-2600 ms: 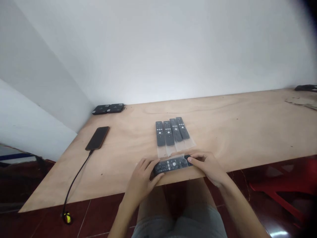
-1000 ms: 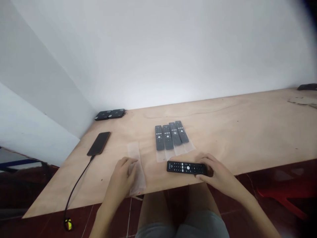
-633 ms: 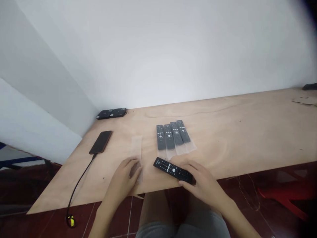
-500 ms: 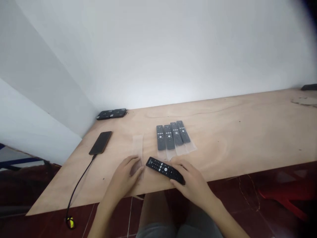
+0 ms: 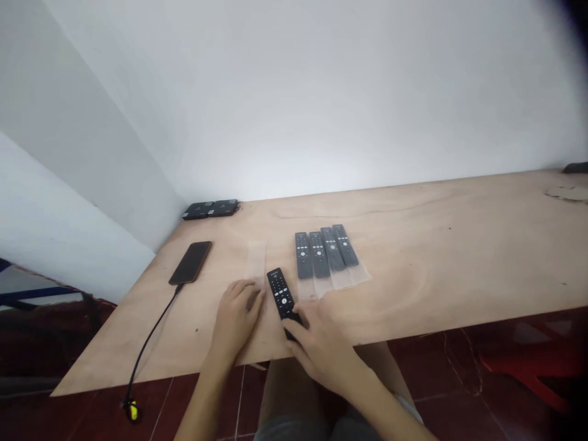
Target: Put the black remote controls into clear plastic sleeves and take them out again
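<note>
My right hand [image 5: 316,340] grips the lower end of a black remote control [image 5: 281,294], which points away from me and leans slightly left. To its left, my left hand [image 5: 236,315] rests on the table with its fingers curled and the thumb near them, pinching the near part of a clear plastic sleeve [image 5: 257,254]. That sleeve lies flat and stretches away from me; its near end is partly hidden by the hand. Beyond my right hand, several remotes in clear sleeves [image 5: 319,254] lie side by side, their loose sleeve ends toward me.
A phone [image 5: 190,263] with a black cable [image 5: 154,337] lies at the left of the wooden table [image 5: 413,275]. Two black boxes [image 5: 210,209] sit by the wall. At the far right are a flat, pale piece [image 5: 567,194] and a dark object [image 5: 576,168].
My right hand has moved left and turned the remote from a slant to nearly upright in view, close beside the sleeve. My left hand stays at the sleeve.
</note>
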`<state>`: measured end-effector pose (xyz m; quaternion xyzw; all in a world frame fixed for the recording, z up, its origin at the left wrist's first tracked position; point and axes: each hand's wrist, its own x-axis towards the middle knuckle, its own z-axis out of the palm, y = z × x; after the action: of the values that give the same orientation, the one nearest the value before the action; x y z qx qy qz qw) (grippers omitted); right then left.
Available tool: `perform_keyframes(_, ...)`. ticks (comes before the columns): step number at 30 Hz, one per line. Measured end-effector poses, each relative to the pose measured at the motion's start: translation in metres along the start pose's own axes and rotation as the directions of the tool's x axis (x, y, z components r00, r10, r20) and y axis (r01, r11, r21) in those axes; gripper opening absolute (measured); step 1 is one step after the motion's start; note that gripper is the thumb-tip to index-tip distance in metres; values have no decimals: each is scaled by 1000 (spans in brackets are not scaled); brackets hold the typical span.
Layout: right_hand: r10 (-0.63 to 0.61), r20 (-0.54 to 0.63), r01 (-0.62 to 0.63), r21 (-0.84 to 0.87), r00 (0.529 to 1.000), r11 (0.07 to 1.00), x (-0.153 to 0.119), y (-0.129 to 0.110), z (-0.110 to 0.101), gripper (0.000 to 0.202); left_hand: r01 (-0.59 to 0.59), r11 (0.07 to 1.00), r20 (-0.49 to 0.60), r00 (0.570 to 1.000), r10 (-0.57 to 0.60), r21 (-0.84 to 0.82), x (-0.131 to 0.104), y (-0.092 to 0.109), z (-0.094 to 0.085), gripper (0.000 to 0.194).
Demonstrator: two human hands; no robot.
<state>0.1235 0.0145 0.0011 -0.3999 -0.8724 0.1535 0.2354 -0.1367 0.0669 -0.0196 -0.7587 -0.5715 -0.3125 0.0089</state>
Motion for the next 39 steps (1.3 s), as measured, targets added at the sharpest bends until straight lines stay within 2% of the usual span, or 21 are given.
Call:
perform_keyframes(2, -45, 7, 45, -40, 999, 998, 0, -3, 1, 32, 1, 1000, -6, 1000, -1, -11, -1, 4, -2, 22)
perform_keyframes(7, 20, -27, -24, -132, 999, 991, 10, 0, 7, 48, -8, 999, 37, 999, 9, -36, -4, 11, -4, 23)
perform_keyframes(15, 113, -97, -133, -230, 989, 964, 44, 11, 13, 48, -8, 1000, 19, 1000, 8, 7, -7, 18, -5, 19)
perform_keyframes(22, 172, -115, -195, -240, 978, 951, 61, 17, 19, 48, 9, 1000, 18, 1000, -9, 11, -7, 14, -1, 20)
perform_keyframes(29, 164, -140, -192, -220, 976, 956, 61, 24, 22, 55, 4, 1000, 31, 999, -5, 11, -5, 9, 2, 23)
perform_keyframes(33, 191, -203, -231, -198, 961, 953, 57, 32, 23, 60, -32, 999, 47, 998, 31, 7, -4, 14, -3, 28)
perform_keyframes(39, 184, -201, -223, -194, 962, 955, 38, 35, 18, 47, -149, 988, 183, 971, 154, -41, -5, 21, -10, 49)
